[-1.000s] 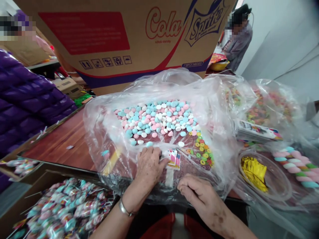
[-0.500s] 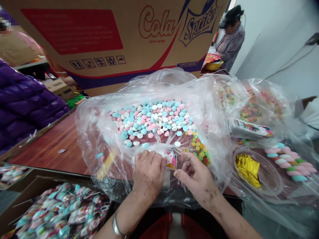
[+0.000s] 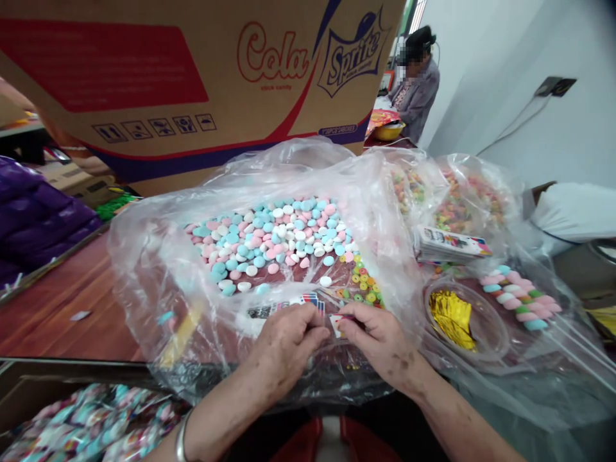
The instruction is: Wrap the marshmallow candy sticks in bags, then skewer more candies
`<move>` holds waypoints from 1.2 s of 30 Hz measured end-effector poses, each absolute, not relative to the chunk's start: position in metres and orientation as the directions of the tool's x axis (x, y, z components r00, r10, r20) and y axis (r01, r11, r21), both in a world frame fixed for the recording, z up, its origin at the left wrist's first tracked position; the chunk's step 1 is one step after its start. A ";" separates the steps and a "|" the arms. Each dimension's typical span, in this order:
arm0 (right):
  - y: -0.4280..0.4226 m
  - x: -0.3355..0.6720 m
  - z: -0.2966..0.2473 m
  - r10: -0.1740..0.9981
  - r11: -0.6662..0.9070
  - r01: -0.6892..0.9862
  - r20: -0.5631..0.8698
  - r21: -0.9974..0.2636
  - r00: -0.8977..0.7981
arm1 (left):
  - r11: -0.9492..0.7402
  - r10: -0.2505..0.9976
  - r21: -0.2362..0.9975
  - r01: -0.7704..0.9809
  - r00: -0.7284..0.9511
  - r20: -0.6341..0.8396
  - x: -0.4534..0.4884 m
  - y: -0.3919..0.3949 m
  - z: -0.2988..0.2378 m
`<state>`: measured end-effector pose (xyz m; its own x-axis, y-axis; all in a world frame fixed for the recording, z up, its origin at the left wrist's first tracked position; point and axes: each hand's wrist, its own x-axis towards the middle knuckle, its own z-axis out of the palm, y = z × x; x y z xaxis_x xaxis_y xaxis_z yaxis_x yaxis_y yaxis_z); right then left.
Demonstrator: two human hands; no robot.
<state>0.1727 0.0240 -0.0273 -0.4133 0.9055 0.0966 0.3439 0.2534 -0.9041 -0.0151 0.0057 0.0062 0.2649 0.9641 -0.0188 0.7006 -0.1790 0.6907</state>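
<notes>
1. Well, at far left from where I stand, glossy purple packs [image 3: 38, 218] rise beside the brown table [image 3: 91, 330], and wrapped sweets [image 3: 96, 427] fill a carton below its edge.
2. The person's left forearm slants up and inward from the bottom, a silver bangle [image 3: 181, 439] round it. Pink, blue and white candies [image 3: 274, 234] lie farther up the table amid clear plastic [image 3: 149, 256].
3. Printed cards [image 3: 283, 305] lie fanned on the near part of that plastic, right at the left hand [image 3: 291, 340]. That hand is back up, fingers curled, thumb pointing right; I can't tell whether it grips the cards or merely rests against them.
4. Between the two hands sits a small card [image 3: 335, 326], its right end pinched between the thumb and fingers of the right hand [image 3: 380, 340]. That hand is back up too, its forearm slanting in from the lower right, its fingertips just beside the left ones.
5. Rightmost, a clear tub [image 3: 498, 337] holds gold strips [image 3: 450, 317], near twisted marshmallow sticks [image 3: 520, 298].
</notes>
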 end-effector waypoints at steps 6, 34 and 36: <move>0.023 0.176 -0.025 0.883 0.362 0.368 0.189 -0.856 -0.430 | 0.091 0.886 0.882 0.463 0.366 -0.284 -0.025 0.015 0.005; 0.027 0.181 -0.011 0.910 0.261 0.398 0.087 -0.880 -0.405 | -0.081 0.924 0.853 0.515 0.360 -0.130 -0.025 0.021 -0.013; 0.025 0.189 -0.008 0.922 0.301 0.412 0.151 -0.860 -0.358 | -0.086 0.931 0.848 0.522 0.345 -0.118 -0.027 0.021 -0.015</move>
<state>0.1890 0.0249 -0.0076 -0.3576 0.9217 0.1506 0.4124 0.3005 -0.8600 -0.0271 0.0212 -0.0145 0.3455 0.9309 -0.1184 0.5223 -0.0859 0.8484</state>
